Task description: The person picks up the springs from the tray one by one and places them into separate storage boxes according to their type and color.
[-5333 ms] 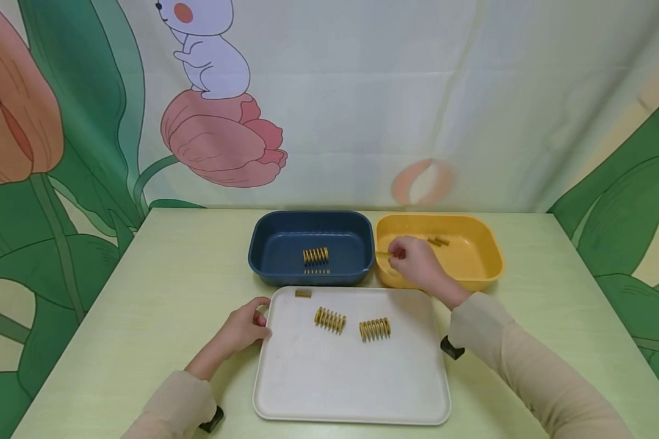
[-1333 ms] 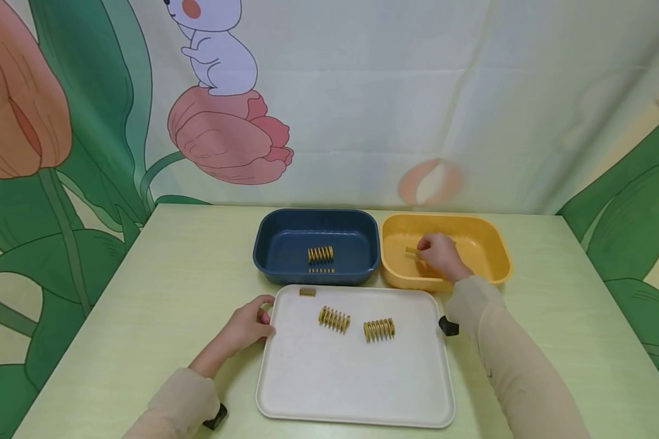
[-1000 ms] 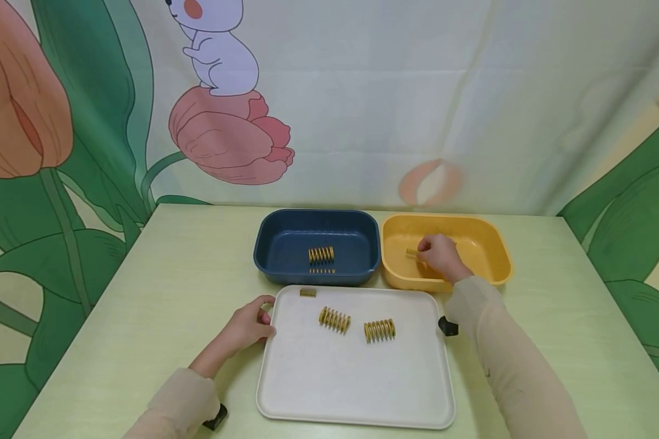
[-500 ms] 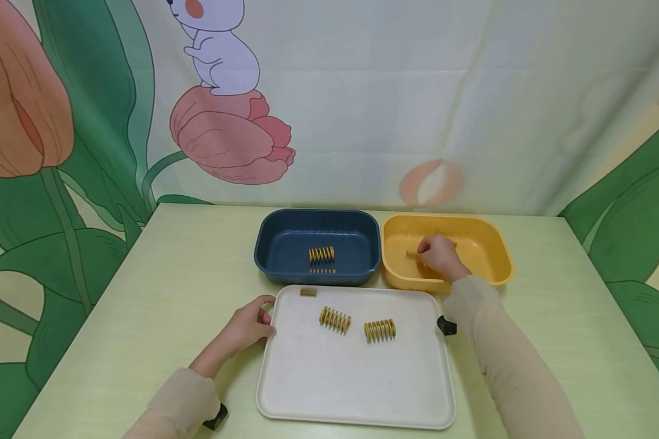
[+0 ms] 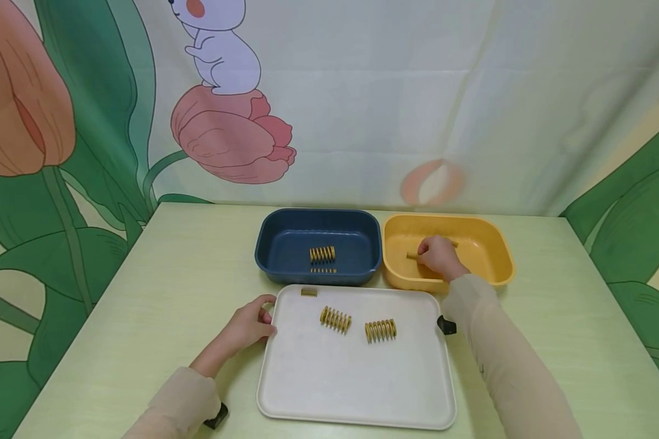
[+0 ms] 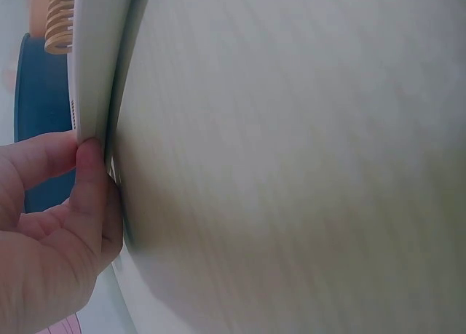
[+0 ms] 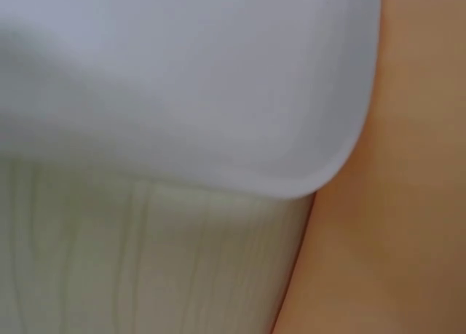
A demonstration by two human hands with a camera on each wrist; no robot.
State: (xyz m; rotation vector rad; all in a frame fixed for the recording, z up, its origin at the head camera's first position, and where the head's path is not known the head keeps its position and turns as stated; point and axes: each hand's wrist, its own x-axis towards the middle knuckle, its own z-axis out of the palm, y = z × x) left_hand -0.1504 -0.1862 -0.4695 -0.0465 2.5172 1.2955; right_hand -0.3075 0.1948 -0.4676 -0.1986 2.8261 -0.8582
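Note:
My left hand (image 5: 248, 326) pinches the left rim of the white tray (image 5: 357, 384); the left wrist view shows thumb and finger on that rim (image 6: 93, 94). Down in the yellow bin (image 5: 496, 268), my right hand (image 5: 439, 255) holds a small thin brass spring (image 5: 412, 255), one end poking out left of the fingertips. Behind this hand, part of another small spring (image 5: 454, 244) shows. On the tray lie two thick coil springs, the left one (image 5: 335, 320) slanted and the right one (image 5: 381, 330) nearly level, plus a small spring (image 5: 309, 292) by the far rim.
A navy blue bin (image 5: 318, 219) stands left of the yellow one, holding a thick coil spring (image 5: 322, 254). Both bins sit just behind the tray on the pale table (image 5: 198, 262). In the right wrist view, the tray's corner (image 7: 313, 167) and yellow bin wall (image 7: 408, 203) fill much of the picture.
Since the oldest frame, my right hand has carried the small spring from the yellow bin's left rim rightward and down inside it. Lately it has barely moved. The left hand stays on the tray.

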